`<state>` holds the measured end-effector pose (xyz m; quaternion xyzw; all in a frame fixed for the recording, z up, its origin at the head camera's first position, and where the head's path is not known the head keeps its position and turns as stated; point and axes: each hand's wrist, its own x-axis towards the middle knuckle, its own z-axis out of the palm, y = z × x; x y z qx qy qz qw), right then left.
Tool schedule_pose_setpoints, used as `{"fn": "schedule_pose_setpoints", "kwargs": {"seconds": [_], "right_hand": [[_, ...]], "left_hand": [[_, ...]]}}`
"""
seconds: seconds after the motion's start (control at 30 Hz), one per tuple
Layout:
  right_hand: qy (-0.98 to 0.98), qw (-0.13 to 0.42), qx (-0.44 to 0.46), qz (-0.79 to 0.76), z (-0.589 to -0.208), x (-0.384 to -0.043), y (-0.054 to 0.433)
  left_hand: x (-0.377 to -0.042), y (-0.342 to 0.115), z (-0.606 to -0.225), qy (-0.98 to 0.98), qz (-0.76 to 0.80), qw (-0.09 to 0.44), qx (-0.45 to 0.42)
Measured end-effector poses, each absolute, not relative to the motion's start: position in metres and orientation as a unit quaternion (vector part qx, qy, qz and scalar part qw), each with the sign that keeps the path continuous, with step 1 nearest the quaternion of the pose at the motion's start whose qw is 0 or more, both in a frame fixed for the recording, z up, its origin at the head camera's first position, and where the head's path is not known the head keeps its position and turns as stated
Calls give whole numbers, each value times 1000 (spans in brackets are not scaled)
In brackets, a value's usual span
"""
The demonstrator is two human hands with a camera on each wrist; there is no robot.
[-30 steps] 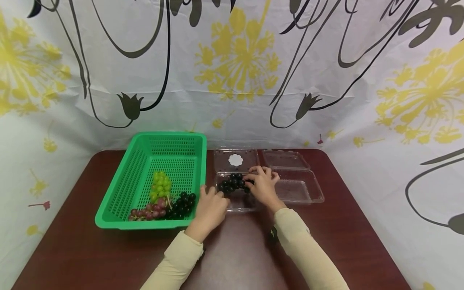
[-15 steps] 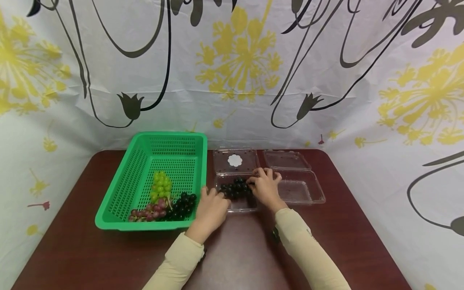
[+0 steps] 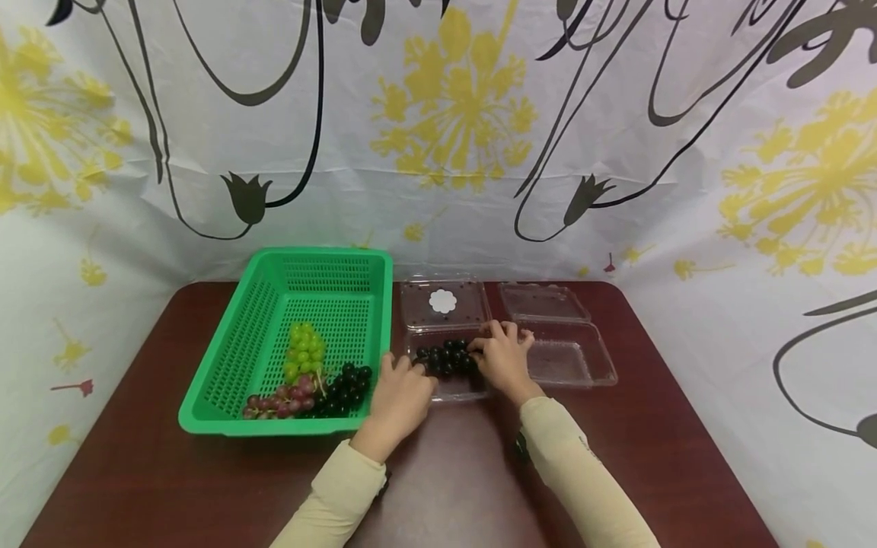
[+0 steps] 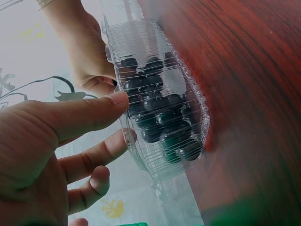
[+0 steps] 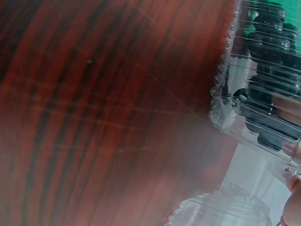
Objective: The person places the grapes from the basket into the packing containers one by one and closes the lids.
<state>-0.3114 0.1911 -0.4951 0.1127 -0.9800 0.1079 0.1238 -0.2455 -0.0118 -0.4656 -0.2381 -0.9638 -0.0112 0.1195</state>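
A bunch of black grapes [image 3: 441, 361] lies in the left clear plastic clamshell box [image 3: 459, 397], its hinged lid folded back behind. My right hand [image 3: 503, 356] bends over the box's right side, thumb and fingers curled at that end of the bunch. Skin shows among the grapes [image 5: 268, 35] through the ridged wall in the right wrist view. At the left end is my left hand [image 3: 399, 396]; its thumb and forefinger [image 4: 87, 157] reach the rim, spread apart, with the grapes [image 4: 155, 103] beyond them inside the wall.
A green basket [image 3: 212, 365] on the left holds green grapes [image 3: 304, 354], red grapes [image 3: 281, 402] and another black bunch [image 3: 348, 387]. To the right stands a second clear box [image 3: 565, 361], lid back. A patterned cloth [image 3: 438, 221] hangs behind the brown table [image 3: 644, 457].
The black grapes have sunk lower into the left box and spread flatter. My right hand has shifted slightly right and down; the left hand has barely moved.
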Motion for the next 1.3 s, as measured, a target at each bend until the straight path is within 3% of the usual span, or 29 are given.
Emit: {"fn": "schedule_pose_setpoints", "kwargs": {"seconds": [0.53,0.77,1.3], "right_hand": [[-983,129,118,60,-497,-312,190],[-986,105,104,81,-494,-311,187],[-960,184,127,170,-472,-305,178]], "left_hand": [[-246,-10,-463,-964,-12,110,-243],[-245,-12,-461,-964,-16,107,-242],[-243,-13,-459,-962,-52,131,-234]]}}
